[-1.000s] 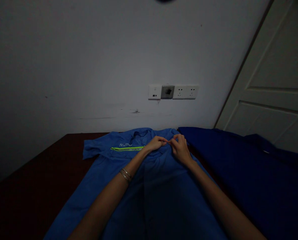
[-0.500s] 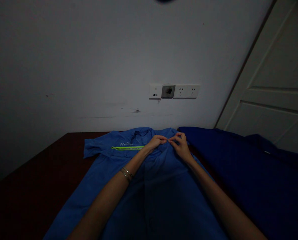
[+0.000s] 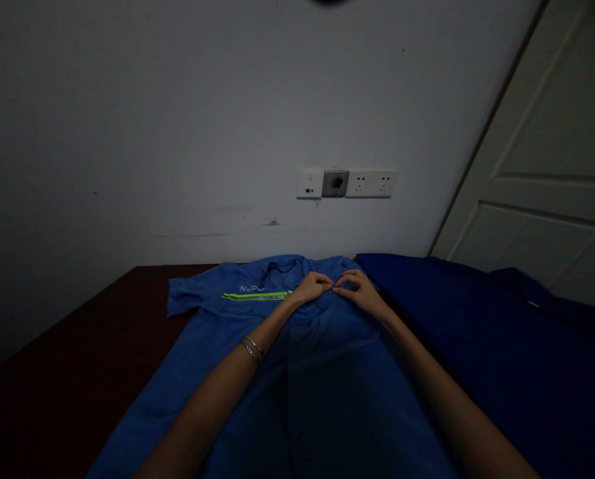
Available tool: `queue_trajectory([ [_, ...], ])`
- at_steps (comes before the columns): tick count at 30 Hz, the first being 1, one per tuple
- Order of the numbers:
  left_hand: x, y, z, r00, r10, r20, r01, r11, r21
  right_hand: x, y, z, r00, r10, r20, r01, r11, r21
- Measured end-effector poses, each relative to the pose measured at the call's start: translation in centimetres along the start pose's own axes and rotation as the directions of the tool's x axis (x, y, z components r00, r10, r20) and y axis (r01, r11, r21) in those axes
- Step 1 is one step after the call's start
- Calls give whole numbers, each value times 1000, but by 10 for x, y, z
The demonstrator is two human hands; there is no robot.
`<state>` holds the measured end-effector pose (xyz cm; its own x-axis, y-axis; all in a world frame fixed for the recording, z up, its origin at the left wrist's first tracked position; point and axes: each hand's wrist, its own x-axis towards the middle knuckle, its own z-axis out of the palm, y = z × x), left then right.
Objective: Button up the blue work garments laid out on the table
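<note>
A blue short-sleeved work shirt (image 3: pixel 257 346) lies spread out, its collar toward the wall. White lettering and a yellow-green reflective strip (image 3: pixel 254 296) run across the chest on the left. My left hand (image 3: pixel 313 287) is closed in a pinch on the shirt's cloth, right of the collar. Beside it, my right hand (image 3: pixel 359 291) also pinches at the shirt, its fingertips almost touching those of the left. What exactly lies between the fingertips is too small and dark to make out. Bracelets circle my left wrist.
The shirt rests on a dark red-brown tabletop (image 3: pixel 92 346). Darker blue cloth (image 3: pixel 486 346) covers the right side. Behind stands a pale wall with a row of sockets and switches (image 3: pixel 347 183). A white panelled door (image 3: pixel 541 186) is at the right.
My right hand's fingers have lowered slightly and curled in closer. My left hand stays nearly in place, pinching at the same spot. The shirt lies as before.
</note>
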<state>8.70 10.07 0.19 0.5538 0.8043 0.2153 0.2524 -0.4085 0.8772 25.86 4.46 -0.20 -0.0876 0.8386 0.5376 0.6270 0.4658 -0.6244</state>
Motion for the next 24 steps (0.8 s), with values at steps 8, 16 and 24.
queue_trajectory([
  [8,1,-2,-1,999,-52,-2,52,999,-3,0,-5,-5,990,-127,54,132,986,-101],
  [16,2,-7,-1,992,-129,-1,128,986,-105,-3,-23,-6,969,-225,103,243,939,-241],
  [24,-1,3,-4,997,-71,-10,69,994,-86,-2,-29,-8,968,-249,12,245,943,-225],
])
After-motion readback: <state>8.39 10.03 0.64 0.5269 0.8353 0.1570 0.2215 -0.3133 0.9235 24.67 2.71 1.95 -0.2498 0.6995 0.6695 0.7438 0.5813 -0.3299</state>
